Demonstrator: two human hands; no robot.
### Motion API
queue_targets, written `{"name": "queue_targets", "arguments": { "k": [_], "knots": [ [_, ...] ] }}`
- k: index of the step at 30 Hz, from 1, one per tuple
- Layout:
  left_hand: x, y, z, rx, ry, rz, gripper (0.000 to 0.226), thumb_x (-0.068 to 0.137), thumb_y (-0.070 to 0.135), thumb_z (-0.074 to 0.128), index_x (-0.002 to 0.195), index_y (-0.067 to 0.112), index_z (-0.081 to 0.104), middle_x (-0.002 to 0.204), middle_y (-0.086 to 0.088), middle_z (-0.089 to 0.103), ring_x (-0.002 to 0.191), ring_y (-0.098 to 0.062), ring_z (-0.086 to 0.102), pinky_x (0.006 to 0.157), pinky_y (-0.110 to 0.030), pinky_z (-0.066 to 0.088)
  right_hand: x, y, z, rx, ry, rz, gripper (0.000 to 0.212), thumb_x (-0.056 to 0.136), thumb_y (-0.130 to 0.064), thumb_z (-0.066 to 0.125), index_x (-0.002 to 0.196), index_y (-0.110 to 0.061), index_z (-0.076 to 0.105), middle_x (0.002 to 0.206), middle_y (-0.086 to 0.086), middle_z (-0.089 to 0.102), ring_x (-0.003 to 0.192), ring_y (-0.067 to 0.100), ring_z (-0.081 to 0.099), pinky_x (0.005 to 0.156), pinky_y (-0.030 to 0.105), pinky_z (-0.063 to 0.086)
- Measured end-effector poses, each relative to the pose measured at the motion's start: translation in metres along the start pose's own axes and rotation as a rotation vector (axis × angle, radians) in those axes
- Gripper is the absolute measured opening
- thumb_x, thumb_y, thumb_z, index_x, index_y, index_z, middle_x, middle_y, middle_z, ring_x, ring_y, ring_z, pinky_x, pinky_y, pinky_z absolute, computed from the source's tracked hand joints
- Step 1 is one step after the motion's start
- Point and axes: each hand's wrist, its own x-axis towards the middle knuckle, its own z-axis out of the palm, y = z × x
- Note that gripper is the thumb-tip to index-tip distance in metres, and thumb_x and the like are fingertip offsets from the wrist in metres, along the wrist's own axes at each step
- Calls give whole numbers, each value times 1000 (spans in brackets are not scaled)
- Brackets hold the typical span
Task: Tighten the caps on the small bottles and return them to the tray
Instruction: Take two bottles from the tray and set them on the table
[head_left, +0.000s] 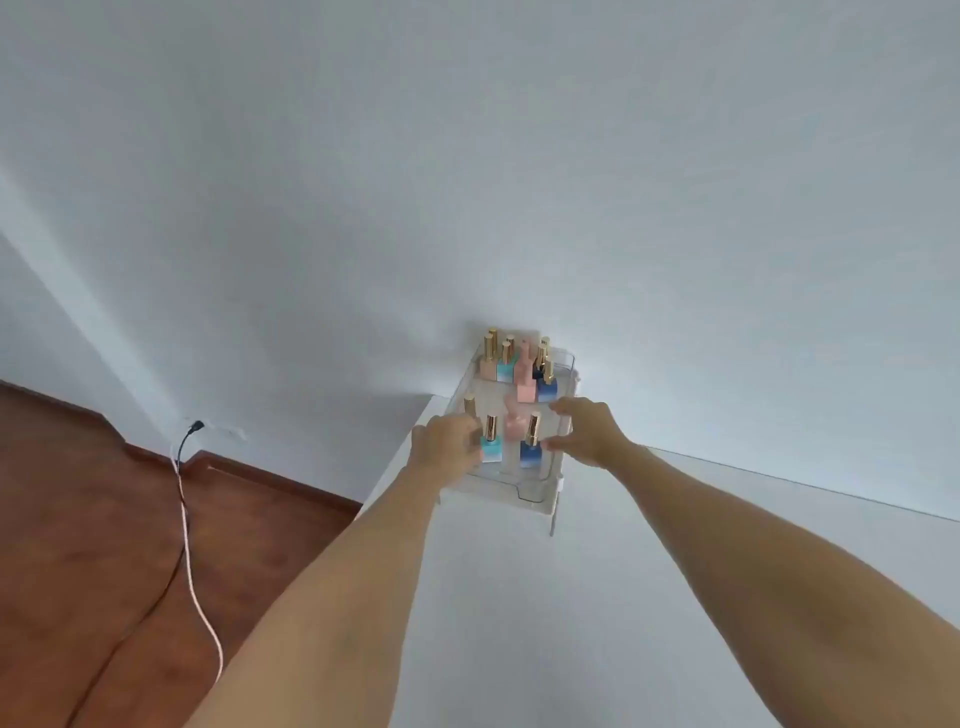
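A clear tiered tray (540, 491) stands on the white table against the wall. It holds several small bottles with gold caps. On the back tier are beige, teal, pink and dark blue bottles (546, 387). On the front tier are a teal bottle (491, 447), a pink one (514, 423) and a blue bottle (531, 452). My left hand (444, 441) is at the tray's left side, its blurred fingers against the teal bottle, with another gold cap (469, 404) just above it. My right hand (587, 428) hovers at the right side, fingers spread, thumb near the blue bottle.
The white table (571, 597) runs toward me from the wall, its left edge near my left forearm. Left of it is a wooden floor (104, 519) with a black and white cable (187, 519) trailing from the wall.
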Motion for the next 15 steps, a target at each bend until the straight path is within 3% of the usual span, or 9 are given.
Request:
{"name": "queue_targets", "arguments": {
  "k": [5,9,15],
  "knots": [
    [18,-9,29,18,88,20,24,84,30,68,107,23,65,111,4,71,106,-19,60,87,-37,29,19,-2,33,-7,91,87,53,72,-31,80,120,-17,62,121,0,66,123,24,51,105,41,38],
    [28,-11,41,102,135,13,33,81,44,71,109,25,65,104,2,72,103,-19,60,92,-40,31,31,0,47,-172,93,119,37,71,-41,78,100,-22,66,110,-2,67,128,27,40,106,45,23],
    [29,-12,48,178,156,-11,40,80,53,68,109,25,66,99,-1,71,108,-21,57,106,-45,24,35,-2,57,-289,98,160,16,74,-41,74,78,-27,68,99,1,67,126,28,40,112,54,12]
  ]
}}
